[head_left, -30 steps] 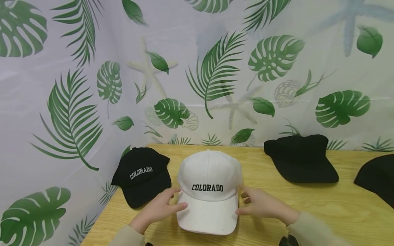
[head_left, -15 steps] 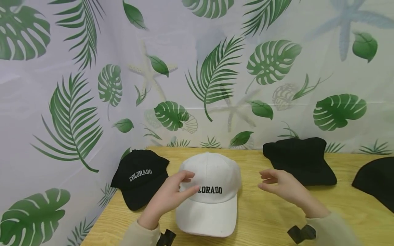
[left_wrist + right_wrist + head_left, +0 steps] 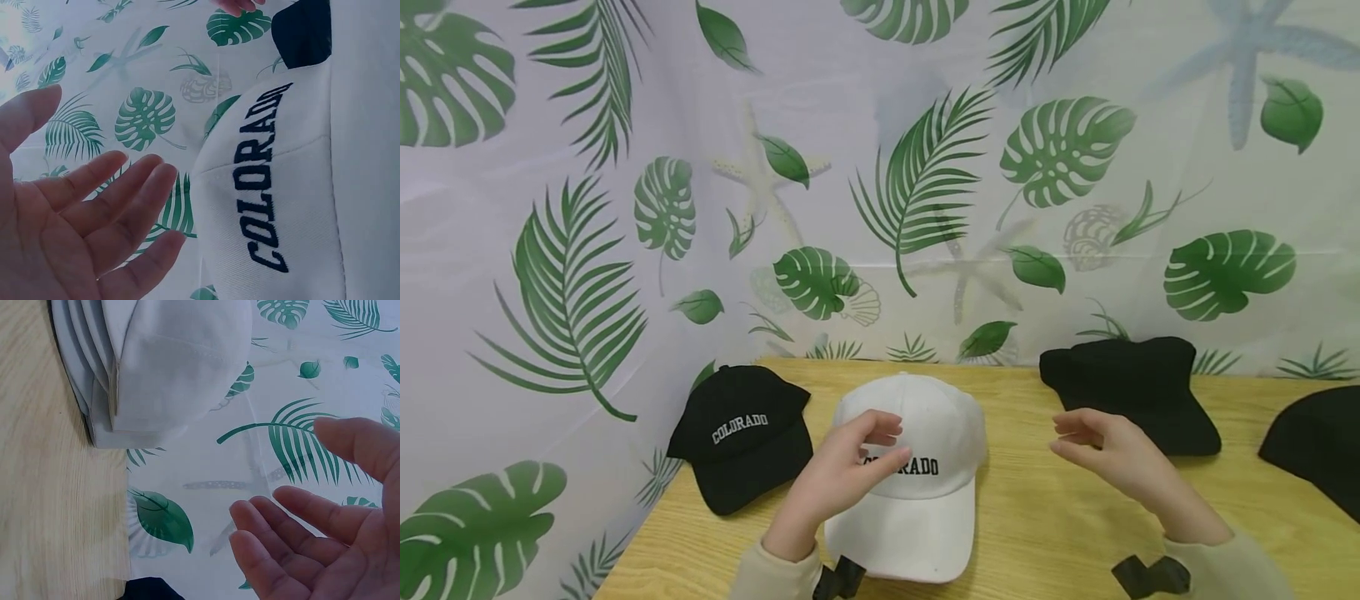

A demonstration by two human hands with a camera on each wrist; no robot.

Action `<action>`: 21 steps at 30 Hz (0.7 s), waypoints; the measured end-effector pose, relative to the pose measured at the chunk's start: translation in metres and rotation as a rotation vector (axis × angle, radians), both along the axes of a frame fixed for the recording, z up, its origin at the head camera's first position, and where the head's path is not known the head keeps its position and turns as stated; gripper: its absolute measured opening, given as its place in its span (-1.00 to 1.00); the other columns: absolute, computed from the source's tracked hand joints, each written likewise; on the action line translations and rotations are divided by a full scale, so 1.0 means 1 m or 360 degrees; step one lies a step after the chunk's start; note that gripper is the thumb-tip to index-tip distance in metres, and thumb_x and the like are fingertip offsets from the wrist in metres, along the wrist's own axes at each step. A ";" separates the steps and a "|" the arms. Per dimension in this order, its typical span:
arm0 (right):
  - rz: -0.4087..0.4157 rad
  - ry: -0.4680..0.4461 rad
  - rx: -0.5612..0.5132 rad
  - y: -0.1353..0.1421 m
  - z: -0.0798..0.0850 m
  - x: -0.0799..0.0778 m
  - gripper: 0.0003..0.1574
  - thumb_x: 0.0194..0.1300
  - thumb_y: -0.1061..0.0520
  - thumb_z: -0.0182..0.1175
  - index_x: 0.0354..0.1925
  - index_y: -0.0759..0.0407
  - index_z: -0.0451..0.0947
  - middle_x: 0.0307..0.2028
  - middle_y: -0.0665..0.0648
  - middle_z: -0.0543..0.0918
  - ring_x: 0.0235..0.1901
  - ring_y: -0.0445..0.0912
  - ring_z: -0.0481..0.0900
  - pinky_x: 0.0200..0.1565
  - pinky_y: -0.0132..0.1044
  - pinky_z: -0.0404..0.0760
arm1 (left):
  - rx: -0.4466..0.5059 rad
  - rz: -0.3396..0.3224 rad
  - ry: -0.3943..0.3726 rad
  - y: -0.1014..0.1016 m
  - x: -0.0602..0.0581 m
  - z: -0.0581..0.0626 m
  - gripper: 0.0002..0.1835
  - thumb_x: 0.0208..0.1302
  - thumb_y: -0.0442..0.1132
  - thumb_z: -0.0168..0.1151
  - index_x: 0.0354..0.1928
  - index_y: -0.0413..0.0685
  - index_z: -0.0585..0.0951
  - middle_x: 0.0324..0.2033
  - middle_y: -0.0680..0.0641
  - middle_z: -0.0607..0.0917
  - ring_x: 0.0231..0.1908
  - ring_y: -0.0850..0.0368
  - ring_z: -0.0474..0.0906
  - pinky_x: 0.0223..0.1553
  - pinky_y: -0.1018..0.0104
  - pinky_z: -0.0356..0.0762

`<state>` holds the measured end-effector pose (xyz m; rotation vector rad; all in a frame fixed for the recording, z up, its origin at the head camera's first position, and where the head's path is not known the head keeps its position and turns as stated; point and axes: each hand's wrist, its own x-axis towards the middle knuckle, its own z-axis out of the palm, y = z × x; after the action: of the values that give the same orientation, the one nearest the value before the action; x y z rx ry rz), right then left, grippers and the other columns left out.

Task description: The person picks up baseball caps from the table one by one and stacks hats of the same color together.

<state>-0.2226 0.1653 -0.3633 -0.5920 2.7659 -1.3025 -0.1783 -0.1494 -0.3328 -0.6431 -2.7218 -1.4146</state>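
Note:
A white cap (image 3: 925, 533) with COLORADO lettered in black sits upright on the wooden table, visor toward me. Its side, in the right wrist view, shows several layered white edges (image 3: 94, 369), as of caps nested together. My left hand (image 3: 842, 471) is raised over the cap's left front and hides part of the lettering in the head view. Nothing is in its palm, and the left wrist view has the fingers (image 3: 119, 212) apart from the crown. My right hand (image 3: 1120, 462), also holding nothing, is raised to the right of the white cap, before a black cap (image 3: 1142, 396).
Left of the white cap lies another black cap (image 3: 741, 458) with COLORADO in white. A further black piece of headwear (image 3: 1318, 437) is cut off at the right edge. Behind the table (image 3: 1022, 542) hangs a leaf-printed cloth (image 3: 850, 200).
Both hands have let go of the white cap's sides and risen. The left moved right across its front; the right moved away to the right. The cap stays on the table.

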 end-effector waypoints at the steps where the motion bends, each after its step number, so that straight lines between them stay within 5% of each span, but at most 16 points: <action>1: -0.0018 0.0027 0.0016 0.000 0.000 0.001 -0.41 0.18 0.00 0.15 0.01 0.44 0.38 -0.08 0.33 0.51 -0.17 0.06 0.52 -0.23 -0.14 0.50 | -0.0008 0.0001 0.0001 0.001 0.000 -0.001 -0.57 0.21 -0.03 0.10 0.03 -0.15 0.43 -0.08 -0.07 0.53 -0.08 0.08 0.46 -0.11 0.04 0.35; 8: -0.0149 0.0346 0.0104 0.009 0.000 0.000 -0.51 0.15 0.05 0.20 -0.05 0.36 0.45 -0.15 0.29 0.54 -0.19 0.10 0.51 -0.23 -0.11 0.50 | -0.0068 -0.0036 0.0050 0.004 -0.002 -0.004 -0.59 0.21 -0.04 0.10 0.00 -0.16 0.45 -0.10 -0.08 0.54 -0.12 0.09 0.48 -0.15 0.10 0.38; 13: -0.0308 0.0626 0.0330 0.030 -0.005 -0.008 -0.59 0.04 0.20 0.27 -0.13 0.38 0.48 -0.22 0.33 0.53 -0.24 0.17 0.48 -0.26 0.02 0.46 | -0.0069 -0.0074 0.0014 0.009 -0.001 -0.002 -0.57 0.21 -0.02 0.10 0.01 -0.16 0.44 -0.09 -0.07 0.54 -0.12 0.10 0.48 -0.14 0.10 0.37; 21: -0.0464 0.0692 0.0670 0.069 -0.015 -0.020 -0.62 0.02 0.21 0.24 -0.18 0.40 0.49 -0.24 0.39 0.52 -0.33 0.21 0.50 -0.40 0.01 0.44 | -0.0030 -0.0147 0.0059 0.017 0.011 0.003 -0.60 0.21 -0.06 0.11 -0.01 -0.18 0.44 -0.11 -0.08 0.55 -0.11 0.09 0.48 -0.12 0.09 0.37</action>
<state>-0.2424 0.2347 -0.3783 -0.5011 3.4463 -0.6244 -0.1670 -0.1327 -0.3300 -0.7972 -2.7132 -1.3815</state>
